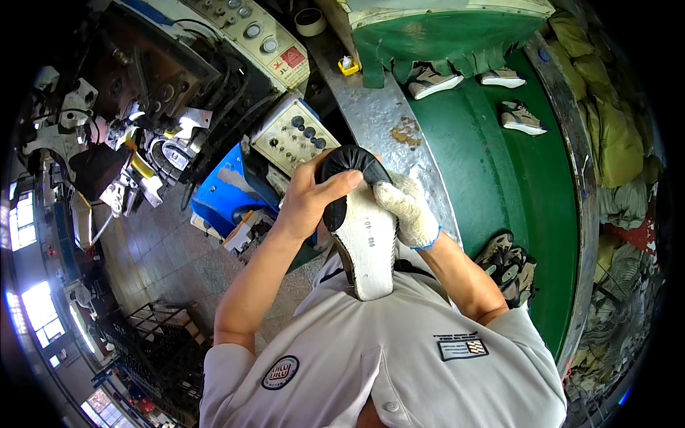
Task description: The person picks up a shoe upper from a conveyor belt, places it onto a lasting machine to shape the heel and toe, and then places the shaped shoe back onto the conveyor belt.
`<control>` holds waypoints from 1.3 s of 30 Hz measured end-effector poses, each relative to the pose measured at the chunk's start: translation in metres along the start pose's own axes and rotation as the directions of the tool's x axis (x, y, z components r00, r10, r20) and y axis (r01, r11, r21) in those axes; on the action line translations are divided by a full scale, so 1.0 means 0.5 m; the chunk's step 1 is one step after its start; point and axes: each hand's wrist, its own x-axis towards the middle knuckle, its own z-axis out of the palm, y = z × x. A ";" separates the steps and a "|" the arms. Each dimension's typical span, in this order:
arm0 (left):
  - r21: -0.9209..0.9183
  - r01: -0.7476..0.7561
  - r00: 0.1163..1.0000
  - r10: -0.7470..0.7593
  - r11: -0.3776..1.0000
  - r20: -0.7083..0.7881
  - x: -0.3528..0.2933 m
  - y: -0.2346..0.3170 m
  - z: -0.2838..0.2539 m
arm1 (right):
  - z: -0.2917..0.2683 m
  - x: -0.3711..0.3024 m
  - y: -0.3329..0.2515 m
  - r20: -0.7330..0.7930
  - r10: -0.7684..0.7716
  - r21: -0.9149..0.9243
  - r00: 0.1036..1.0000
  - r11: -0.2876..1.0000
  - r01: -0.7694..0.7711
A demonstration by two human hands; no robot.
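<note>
A shoe upper on a last (367,246) is held sole-up in front of my chest, its narrow end touching my shirt. Its white bottom board faces me, with black material folded and pleated round the far end. My bare left hand (307,196) grips the far left side, thumb pressed on the black edge and fingers partly hidden beneath. A whitish knit glove with a blue cuff covers my right hand (408,210), which is closed round the far right side; its fingertips underneath are hidden.
Left stands a machine (164,93) with metal arms; a knobbed control box (294,135) and blue housing (225,189) are nearer. A green conveyor belt (499,185) on the right carries several shoes (524,118). Its metal edge (389,118) holds a small yellow container (348,65).
</note>
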 end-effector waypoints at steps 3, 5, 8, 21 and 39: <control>-0.127 -0.097 0.995 0.099 0.987 0.009 -0.023 -0.023 0.022 | -0.022 0.004 0.007 -0.028 -0.019 0.076 0.999 0.997 0.021; -0.097 -0.072 0.995 0.065 0.993 -0.071 -0.030 -0.027 0.049 | -0.034 0.007 0.012 -0.066 -0.049 0.105 0.997 0.993 0.056; 0.106 -0.073 0.986 0.088 0.992 -0.140 -0.026 -0.030 0.067 | -0.059 0.015 0.036 -0.103 0.000 0.249 0.995 0.968 0.025; 0.218 -0.157 0.984 0.172 0.963 -0.049 0.032 -0.021 0.115 | -0.139 0.040 0.053 -0.032 -0.039 0.685 0.999 0.727 0.050; 0.793 -0.392 0.841 0.531 0.467 0.104 0.107 -0.009 0.280 | -0.315 0.035 0.057 -0.071 -0.108 0.796 0.992 0.593 0.122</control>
